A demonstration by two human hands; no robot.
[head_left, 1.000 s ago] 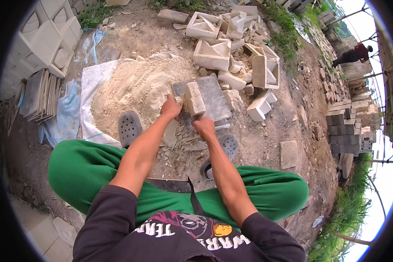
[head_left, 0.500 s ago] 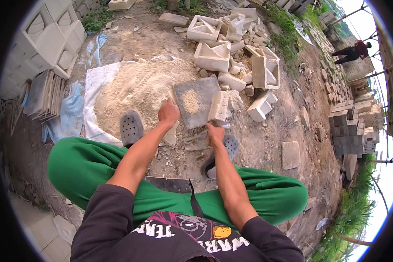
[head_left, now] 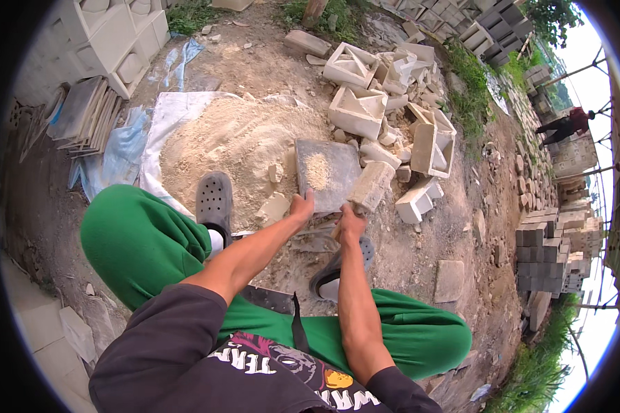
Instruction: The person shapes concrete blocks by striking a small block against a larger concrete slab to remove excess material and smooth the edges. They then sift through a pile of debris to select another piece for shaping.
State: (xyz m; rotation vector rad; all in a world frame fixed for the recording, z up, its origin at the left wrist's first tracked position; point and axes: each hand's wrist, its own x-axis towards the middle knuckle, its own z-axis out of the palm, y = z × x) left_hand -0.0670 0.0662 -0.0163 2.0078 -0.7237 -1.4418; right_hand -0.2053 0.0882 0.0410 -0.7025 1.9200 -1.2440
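Observation:
A dark square slab (head_left: 337, 155) lies at the edge of a heap of pale crushed powder (head_left: 234, 138), with a small mound of powder (head_left: 317, 171) on it. My left hand (head_left: 302, 206) is closed at the slab's near left corner; its fingers are partly hidden. My right hand (head_left: 352, 224) grips the short handle of a mallet with a blocky, dust-covered head (head_left: 371, 186). That head rests at or just over the slab's right side; contact is hard to make out. A pale stone chunk (head_left: 275, 172) sits on the powder left of the slab.
Broken cream hollow blocks (head_left: 357, 110) and rubble lie beyond the slab to the right. The powder is on a white sheet (head_left: 160, 148). Thin boards (head_left: 89, 120) lean at left, below stacked blocks (head_left: 110, 48). A person (head_left: 568, 125) stands far right.
My left hand has moved from the powder heap to the slab's near corner. A stone chunk now shows on the heap. The mallet head has tilted to the right.

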